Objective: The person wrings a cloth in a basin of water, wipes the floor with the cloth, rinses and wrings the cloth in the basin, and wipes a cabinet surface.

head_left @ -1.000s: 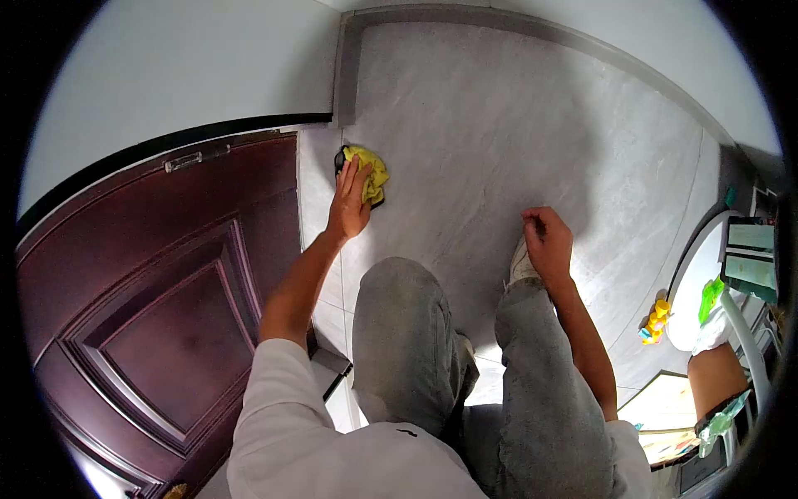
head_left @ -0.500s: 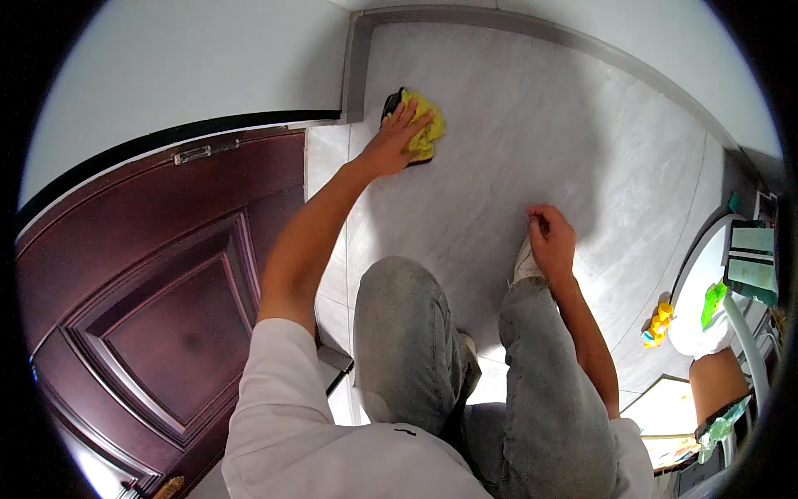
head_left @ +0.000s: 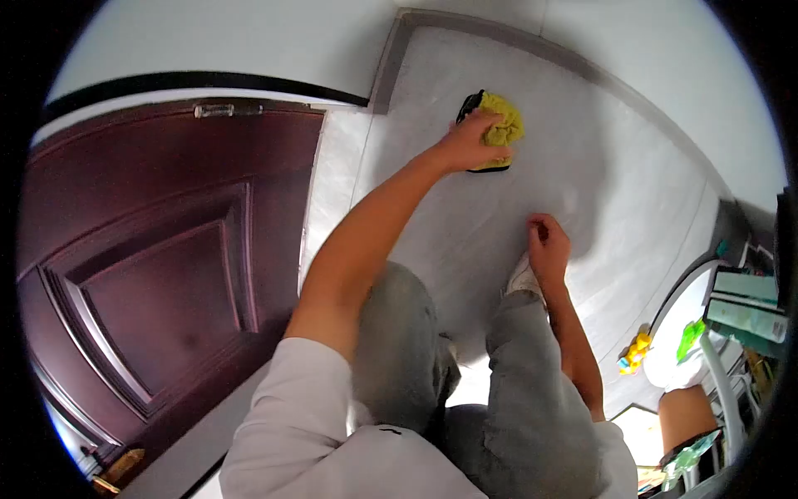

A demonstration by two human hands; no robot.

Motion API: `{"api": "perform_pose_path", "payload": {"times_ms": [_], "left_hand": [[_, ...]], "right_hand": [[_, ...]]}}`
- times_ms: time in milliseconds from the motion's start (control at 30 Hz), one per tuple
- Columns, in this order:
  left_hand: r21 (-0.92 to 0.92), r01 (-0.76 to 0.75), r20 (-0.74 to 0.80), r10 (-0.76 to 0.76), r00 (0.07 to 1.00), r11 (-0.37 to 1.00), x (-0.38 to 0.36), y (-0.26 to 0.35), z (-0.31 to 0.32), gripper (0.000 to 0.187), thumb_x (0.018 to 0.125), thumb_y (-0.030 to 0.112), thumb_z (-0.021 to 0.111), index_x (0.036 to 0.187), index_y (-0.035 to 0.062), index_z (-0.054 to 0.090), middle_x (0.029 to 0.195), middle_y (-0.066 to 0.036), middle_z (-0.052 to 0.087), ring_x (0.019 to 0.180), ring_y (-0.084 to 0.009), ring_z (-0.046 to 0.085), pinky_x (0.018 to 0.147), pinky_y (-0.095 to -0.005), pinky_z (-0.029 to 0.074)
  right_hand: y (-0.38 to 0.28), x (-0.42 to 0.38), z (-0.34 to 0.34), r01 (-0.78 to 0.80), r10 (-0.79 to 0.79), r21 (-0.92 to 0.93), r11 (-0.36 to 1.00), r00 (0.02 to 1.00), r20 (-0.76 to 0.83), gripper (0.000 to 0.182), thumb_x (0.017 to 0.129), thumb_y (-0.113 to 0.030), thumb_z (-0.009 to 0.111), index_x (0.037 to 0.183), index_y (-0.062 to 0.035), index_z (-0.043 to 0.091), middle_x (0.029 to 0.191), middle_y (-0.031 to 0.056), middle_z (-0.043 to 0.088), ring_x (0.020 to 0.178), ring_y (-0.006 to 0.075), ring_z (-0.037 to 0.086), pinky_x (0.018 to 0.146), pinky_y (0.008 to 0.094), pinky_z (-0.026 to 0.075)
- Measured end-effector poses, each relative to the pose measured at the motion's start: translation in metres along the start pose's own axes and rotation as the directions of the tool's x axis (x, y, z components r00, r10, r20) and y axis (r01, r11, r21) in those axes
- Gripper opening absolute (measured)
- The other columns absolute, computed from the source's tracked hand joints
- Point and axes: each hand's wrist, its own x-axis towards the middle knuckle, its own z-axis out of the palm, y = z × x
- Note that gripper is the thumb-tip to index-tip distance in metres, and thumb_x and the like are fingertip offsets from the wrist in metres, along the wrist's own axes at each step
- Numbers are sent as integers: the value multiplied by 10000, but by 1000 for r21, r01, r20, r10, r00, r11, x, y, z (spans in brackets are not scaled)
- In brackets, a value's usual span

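Observation:
My left hand (head_left: 474, 143) reaches forward with its fingers bent around a yellow cloth (head_left: 507, 116) with a black edge. The cloth is bunched and lies against the grey floor (head_left: 449, 212). Part of it is hidden under the hand. My right hand (head_left: 550, 245) is curled into a loose fist near my right shoe (head_left: 521, 277), its forearm alongside the knee. Nothing shows inside the curled fingers.
A dark red panelled door (head_left: 166, 299) stands at left. Grey skirting (head_left: 573, 62) runs along the far wall. At right are a small yellow toy (head_left: 636, 353), a round white object (head_left: 665, 333), green-and-white boxes (head_left: 748, 303) and a pale curved frame (head_left: 723, 374).
My left hand has moved right across the floor with the yellow cloth, its fingers now more bent into it. The right hand stays curled near the shoe. The view has shifted slightly.

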Motion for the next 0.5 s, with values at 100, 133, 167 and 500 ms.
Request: {"api": "perform_pose_path", "payload": {"times_ms": [100,133,167,500], "left_hand": [[-231,143,-116,-173,978,962,-21,-29,-16,703,836,401,766,1401,56,527,1402,-201,545,1309,-339,512,1107,-400,389],[-297,200,-136,-248,959,934,-30,-43,-23,698,825,403,763,1372,27,548,1349,-197,591,1259,-334,557,1083,-396,412],[-299,277,-173,-337,925,913,-38,-63,-27,689,823,391,770,1361,19,553,1308,-193,614,1218,-326,581,1045,-383,439],[-675,378,-414,-749,517,634,-73,-136,-55,756,791,354,831,1350,-50,522,1262,-196,636,1142,-283,626,954,-365,506]], "right_hand": [[-19,14,9,63,-67,116,991,997,29,159,914,-102,643,1045,-32,698,906,115,721,798,199,696,736,312,538],[-31,19,16,82,-90,175,981,995,41,161,915,-106,645,1046,-29,697,902,112,723,804,195,697,741,306,538],[-45,25,22,86,-101,180,980,992,78,161,915,-105,646,1047,-27,697,913,113,725,812,198,701,747,305,541],[-143,108,115,434,-415,66,898,789,453,289,917,-120,644,1198,-53,653,1091,150,712,964,248,705,818,342,544]]}}
